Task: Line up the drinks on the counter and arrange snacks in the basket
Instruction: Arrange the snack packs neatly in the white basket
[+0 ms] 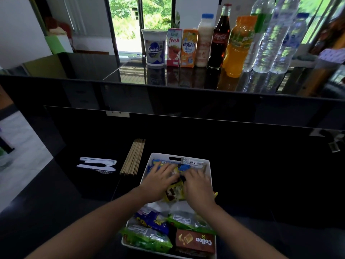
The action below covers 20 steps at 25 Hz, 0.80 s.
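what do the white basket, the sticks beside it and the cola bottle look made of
The white basket looks like smooth plastic: thin moulded walls, a cut handle slot. The sticks are pale tan, matte and thin, probably bamboo or wood. The cola bottle is clear, glossy and contoured; glass or plastic, I cannot tell.

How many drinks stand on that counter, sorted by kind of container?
Cup: 1
Cartons: 2
White bottle: 1
Cola bottle: 1
Orange bottle: 1
Clear bottles: 3
Total: 9
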Each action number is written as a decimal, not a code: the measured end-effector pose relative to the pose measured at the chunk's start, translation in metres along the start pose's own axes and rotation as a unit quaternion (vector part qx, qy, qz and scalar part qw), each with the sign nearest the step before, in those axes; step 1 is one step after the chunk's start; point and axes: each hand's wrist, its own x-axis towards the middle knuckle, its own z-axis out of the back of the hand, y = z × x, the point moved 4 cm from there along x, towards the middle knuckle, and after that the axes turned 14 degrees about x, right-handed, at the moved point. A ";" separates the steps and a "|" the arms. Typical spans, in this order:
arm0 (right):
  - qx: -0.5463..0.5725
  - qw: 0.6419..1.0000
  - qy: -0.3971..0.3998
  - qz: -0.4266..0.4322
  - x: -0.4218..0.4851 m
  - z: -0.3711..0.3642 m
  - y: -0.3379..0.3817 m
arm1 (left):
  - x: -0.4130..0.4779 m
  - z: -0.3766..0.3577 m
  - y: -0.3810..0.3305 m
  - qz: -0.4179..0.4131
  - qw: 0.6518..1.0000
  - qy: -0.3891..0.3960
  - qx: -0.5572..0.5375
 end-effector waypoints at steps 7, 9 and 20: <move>-0.153 0.965 0.153 -0.145 0.017 0.000 -0.029 | -0.012 -0.014 0.012 0.004 0.991 0.129 -0.036; -0.209 0.945 0.195 -0.158 0.023 0.003 -0.030 | -0.011 -0.011 0.015 0.003 0.992 0.121 -0.022; -0.135 0.957 0.199 -0.160 0.036 0.029 -0.030 | -0.025 -0.019 0.045 0.203 0.972 0.111 -0.027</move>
